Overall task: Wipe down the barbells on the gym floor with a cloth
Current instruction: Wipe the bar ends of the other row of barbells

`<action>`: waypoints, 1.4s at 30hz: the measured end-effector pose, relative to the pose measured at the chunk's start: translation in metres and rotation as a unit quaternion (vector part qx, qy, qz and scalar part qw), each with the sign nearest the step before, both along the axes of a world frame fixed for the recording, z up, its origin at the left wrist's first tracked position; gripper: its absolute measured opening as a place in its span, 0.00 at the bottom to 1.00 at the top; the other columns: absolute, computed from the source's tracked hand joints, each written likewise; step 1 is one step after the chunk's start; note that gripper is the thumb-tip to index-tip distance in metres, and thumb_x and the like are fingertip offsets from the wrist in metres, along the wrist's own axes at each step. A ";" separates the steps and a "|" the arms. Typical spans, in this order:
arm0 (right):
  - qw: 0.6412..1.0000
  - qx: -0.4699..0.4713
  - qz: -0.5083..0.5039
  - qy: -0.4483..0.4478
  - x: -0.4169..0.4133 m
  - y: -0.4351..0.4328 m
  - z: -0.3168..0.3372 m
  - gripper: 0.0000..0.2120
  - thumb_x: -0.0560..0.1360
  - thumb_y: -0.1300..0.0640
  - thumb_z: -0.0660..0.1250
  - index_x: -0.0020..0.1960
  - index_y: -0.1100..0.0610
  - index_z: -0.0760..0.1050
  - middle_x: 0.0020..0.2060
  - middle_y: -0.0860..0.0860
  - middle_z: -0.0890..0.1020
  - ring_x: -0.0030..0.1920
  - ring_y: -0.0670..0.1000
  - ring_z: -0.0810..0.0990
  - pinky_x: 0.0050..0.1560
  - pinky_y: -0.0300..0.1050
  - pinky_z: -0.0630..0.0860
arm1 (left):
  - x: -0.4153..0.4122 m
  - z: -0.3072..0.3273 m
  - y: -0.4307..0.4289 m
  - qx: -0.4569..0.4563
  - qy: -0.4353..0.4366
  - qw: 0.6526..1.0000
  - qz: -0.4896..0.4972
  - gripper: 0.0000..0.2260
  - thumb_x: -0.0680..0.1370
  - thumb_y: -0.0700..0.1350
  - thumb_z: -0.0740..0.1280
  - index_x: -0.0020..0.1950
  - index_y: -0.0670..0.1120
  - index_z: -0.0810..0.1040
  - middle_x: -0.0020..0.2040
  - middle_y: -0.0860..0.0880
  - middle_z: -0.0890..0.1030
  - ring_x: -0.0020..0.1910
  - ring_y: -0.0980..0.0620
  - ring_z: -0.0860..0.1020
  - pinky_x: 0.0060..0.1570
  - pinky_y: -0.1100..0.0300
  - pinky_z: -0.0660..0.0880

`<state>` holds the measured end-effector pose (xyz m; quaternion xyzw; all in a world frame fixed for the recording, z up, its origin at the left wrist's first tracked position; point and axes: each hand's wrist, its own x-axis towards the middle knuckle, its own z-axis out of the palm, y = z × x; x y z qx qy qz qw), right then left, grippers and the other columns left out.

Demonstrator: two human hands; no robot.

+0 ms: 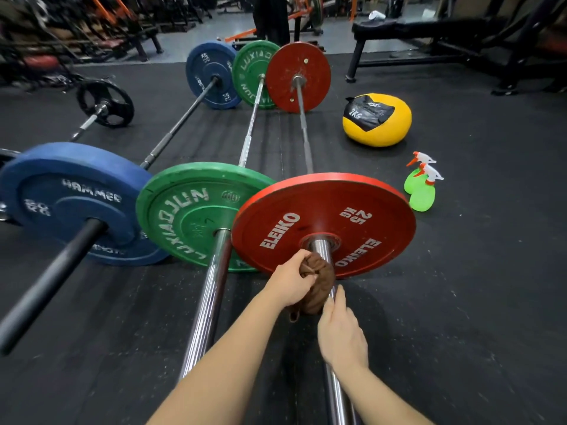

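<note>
A weight-training gym: loaded barbells [251, 127] with coloured plates [362, 200] lie side by side on black rubber flooring [478, 289], a padded bench [411, 26] stands far right, equipment racks [61, 29] crowd the far left.

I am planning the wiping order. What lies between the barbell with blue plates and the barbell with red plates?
The green-plate barbell lies there, parallel to both of them; the head view shows it.
</note>
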<state>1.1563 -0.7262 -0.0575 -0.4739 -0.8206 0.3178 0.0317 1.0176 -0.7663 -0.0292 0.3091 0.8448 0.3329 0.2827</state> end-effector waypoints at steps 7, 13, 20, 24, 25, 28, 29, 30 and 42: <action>1.000 0.023 0.000 -0.014 -0.005 -0.002 0.001 0.29 0.85 0.41 0.42 0.84 0.48 0.46 0.63 0.49 0.79 0.53 0.48 0.82 0.51 0.45 0.79 | -0.004 0.007 0.014 0.000 0.068 0.997 0.022 0.18 0.83 0.43 0.64 0.71 0.57 0.70 0.60 0.50 0.82 0.58 0.47 0.81 0.60 0.54 0.76; 1.000 0.006 -0.020 -0.009 -0.009 0.000 -0.004 0.29 0.85 0.41 0.42 0.84 0.46 0.44 0.67 0.49 0.77 0.56 0.48 0.82 0.53 0.46 0.79 | -0.022 0.014 0.042 -0.036 0.083 0.995 0.040 0.15 0.83 0.43 0.63 0.68 0.56 0.72 0.59 0.48 0.82 0.59 0.44 0.81 0.60 0.52 0.75; 1.000 0.010 0.001 0.006 -0.004 -0.007 -0.004 0.28 0.86 0.42 0.42 0.84 0.47 0.48 0.65 0.53 0.78 0.57 0.56 0.81 0.47 0.48 0.69 | -0.005 0.005 0.005 -0.050 0.060 0.997 -0.012 0.19 0.83 0.42 0.64 0.72 0.56 0.71 0.62 0.48 0.81 0.61 0.44 0.79 0.62 0.54 0.73; 1.000 0.012 0.001 0.009 -0.004 -0.007 -0.004 0.28 0.86 0.42 0.42 0.84 0.48 0.48 0.63 0.53 0.79 0.56 0.55 0.82 0.45 0.47 0.69 | -0.006 0.000 -0.006 -0.054 0.049 0.997 -0.031 0.17 0.81 0.41 0.65 0.67 0.57 0.72 0.59 0.50 0.82 0.58 0.47 0.80 0.62 0.51 0.76; 1.000 0.012 0.000 0.011 -0.005 -0.007 -0.004 0.28 0.85 0.42 0.42 0.84 0.48 0.48 0.63 0.53 0.79 0.55 0.54 0.82 0.45 0.46 0.69 | -0.008 0.001 -0.002 -0.050 0.061 0.996 -0.030 0.17 0.81 0.40 0.64 0.67 0.56 0.72 0.58 0.49 0.82 0.57 0.46 0.80 0.61 0.50 0.77; 1.000 0.009 -0.008 0.016 -0.005 -0.007 -0.005 0.28 0.86 0.42 0.43 0.84 0.48 0.48 0.61 0.52 0.79 0.52 0.52 0.82 0.43 0.46 0.70 | -0.012 0.006 0.015 -0.039 0.098 0.994 0.004 0.18 0.83 0.40 0.62 0.71 0.55 0.70 0.57 0.46 0.82 0.55 0.44 0.81 0.60 0.49 0.78; 1.000 0.007 -0.010 0.015 -0.006 -0.008 -0.005 0.28 0.86 0.42 0.43 0.84 0.48 0.48 0.60 0.52 0.79 0.51 0.52 0.82 0.43 0.46 0.70 | -0.013 0.006 0.020 -0.036 0.096 0.994 0.025 0.18 0.83 0.42 0.60 0.71 0.56 0.69 0.57 0.46 0.83 0.55 0.44 0.81 0.60 0.48 0.78; 1.000 0.007 -0.011 0.013 -0.006 -0.008 -0.005 0.28 0.86 0.42 0.43 0.84 0.48 0.47 0.61 0.51 0.79 0.51 0.51 0.82 0.43 0.46 0.70 | -0.013 0.005 0.024 -0.030 0.088 0.995 0.044 0.17 0.84 0.43 0.59 0.71 0.58 0.68 0.57 0.45 0.82 0.55 0.43 0.81 0.61 0.47 0.78; 0.998 -0.044 -0.022 0.032 -0.006 -0.007 -0.007 0.27 0.85 0.42 0.44 0.83 0.46 0.49 0.67 0.54 0.77 0.59 0.57 0.80 0.53 0.52 0.71 | 0.030 -0.010 -0.032 0.014 0.000 0.999 0.035 0.19 0.83 0.40 0.62 0.70 0.59 0.72 0.57 0.58 0.78 0.54 0.56 0.77 0.56 0.62 0.71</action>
